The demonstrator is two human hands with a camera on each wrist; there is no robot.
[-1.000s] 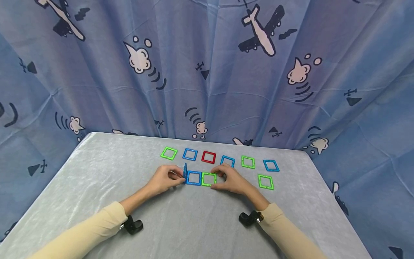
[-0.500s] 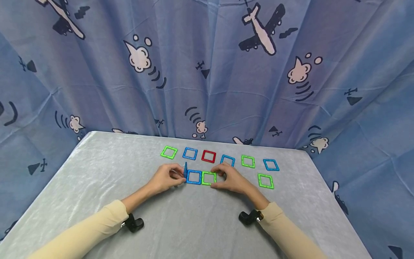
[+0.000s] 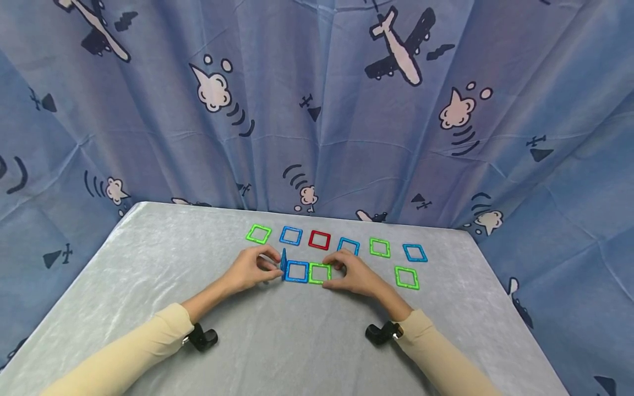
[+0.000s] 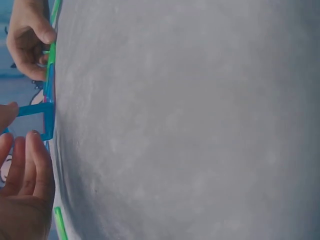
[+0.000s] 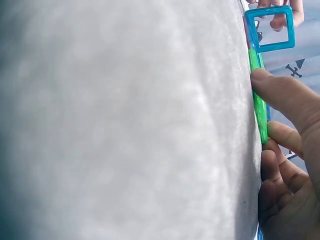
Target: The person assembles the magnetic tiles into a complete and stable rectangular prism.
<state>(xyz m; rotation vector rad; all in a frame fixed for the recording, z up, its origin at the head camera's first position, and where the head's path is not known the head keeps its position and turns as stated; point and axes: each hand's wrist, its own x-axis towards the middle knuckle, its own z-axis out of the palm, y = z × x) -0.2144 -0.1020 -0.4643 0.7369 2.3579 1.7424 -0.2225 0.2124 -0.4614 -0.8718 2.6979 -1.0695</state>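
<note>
In the head view, a blue square magnetic tile [image 3: 284,264] stands upright along the left edge of a flat blue tile [image 3: 297,271]. My left hand [image 3: 251,268] holds the upright tile from its left, with thumb and finger at its edges. Beside the flat blue tile, edge to edge, lies a green tile [image 3: 320,273]. My right hand [image 3: 354,273] grips that green tile by its near and far edges, between thumb and fingers. In the right wrist view the thumb presses the green tile's rim [image 5: 259,107], and the upright blue tile's open frame [image 5: 290,27] shows beyond.
Behind the hands runs a row of loose tiles: green [image 3: 259,234], blue [image 3: 291,236], red [image 3: 320,240], blue partly behind the right hand [image 3: 349,245], green [image 3: 380,247] and blue [image 3: 415,253]. Another green tile [image 3: 407,278] lies right of the right hand. A patterned curtain [image 3: 317,110] hangs behind the table.
My left hand has shifted slightly left, and the upright blue tile's top has moved a little left with it. The right hand and the flat tiles stay in place.
</note>
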